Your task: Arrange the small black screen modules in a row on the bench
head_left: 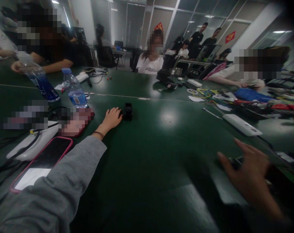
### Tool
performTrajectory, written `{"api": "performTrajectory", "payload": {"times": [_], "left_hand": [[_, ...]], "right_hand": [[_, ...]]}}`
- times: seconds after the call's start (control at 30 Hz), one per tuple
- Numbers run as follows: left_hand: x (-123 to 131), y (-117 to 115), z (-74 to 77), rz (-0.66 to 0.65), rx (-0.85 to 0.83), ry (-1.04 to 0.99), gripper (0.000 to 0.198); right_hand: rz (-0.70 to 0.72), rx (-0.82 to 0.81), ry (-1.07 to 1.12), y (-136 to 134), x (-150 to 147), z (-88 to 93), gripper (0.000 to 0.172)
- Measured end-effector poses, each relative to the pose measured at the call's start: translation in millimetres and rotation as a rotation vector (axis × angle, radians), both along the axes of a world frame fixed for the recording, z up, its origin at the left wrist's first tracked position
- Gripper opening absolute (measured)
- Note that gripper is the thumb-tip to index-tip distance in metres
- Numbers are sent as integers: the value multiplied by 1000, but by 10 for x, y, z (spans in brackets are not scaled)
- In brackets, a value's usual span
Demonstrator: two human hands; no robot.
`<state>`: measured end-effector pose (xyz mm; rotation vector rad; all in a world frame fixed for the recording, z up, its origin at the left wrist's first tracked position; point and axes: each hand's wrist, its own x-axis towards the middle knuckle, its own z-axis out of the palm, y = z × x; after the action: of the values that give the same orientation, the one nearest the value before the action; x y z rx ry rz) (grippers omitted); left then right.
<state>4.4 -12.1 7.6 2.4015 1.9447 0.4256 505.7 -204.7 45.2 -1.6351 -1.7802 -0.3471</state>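
My left hand [112, 118] lies on the green tabletop [149, 155] with its fingers stretched forward, a dark band on its wrist. Just right of its fingertips stands a small black box-shaped device [128, 111]; whether the fingers touch it I cannot tell. My right hand [252, 171] hovers at the right side, slightly blurred, thumb and fingers spread with nothing visible between them. Partly behind that hand is a dark object [236, 161] that I cannot make out.
At left are a pink-framed phone [42, 165], a red-cased phone [86, 119], a water bottle [75, 89] and a blue-filled bottle [43, 81]. To the right lie a white power bank [242, 125], a wrench [212, 113] and tangled cables [210, 94]. Several people sit around.
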Motion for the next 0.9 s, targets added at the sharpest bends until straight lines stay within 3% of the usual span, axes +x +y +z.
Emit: {"api": "performTrajectory", "payload": {"times": [0.13, 0.23, 0.3, 0.4, 0.57, 0.67, 0.77, 0.9], "left_hand": [[-2, -5, -9, -1, 0, 2, 51], [-3, -3, -36, 4, 31, 5, 50], [-2, 3, -52, 7, 40, 8, 50], [4, 7, -59, 5, 29, 14, 51], [26, -9, -40, 17, 34, 6, 52], [24, -7, -44, 15, 26, -1, 53], [7, 12, -63, 3, 16, -13, 55], [-8, 29, -76, 7, 11, -18, 56]], "right_hand": [[344, -51, -38, 627, -1432, -96, 62], [527, -131, -149, 1110, -2397, -236, 65], [556, -175, -199, 1392, -2822, -281, 70], [555, -212, -170, 1664, -3094, -279, 69], [553, -224, 30, 1674, -2921, -270, 33], [504, -202, 120, 1560, -2632, -295, 47], [512, -265, 109, 1392, -2147, -293, 53], [502, -304, 119, 988, -1128, -164, 49]]}}
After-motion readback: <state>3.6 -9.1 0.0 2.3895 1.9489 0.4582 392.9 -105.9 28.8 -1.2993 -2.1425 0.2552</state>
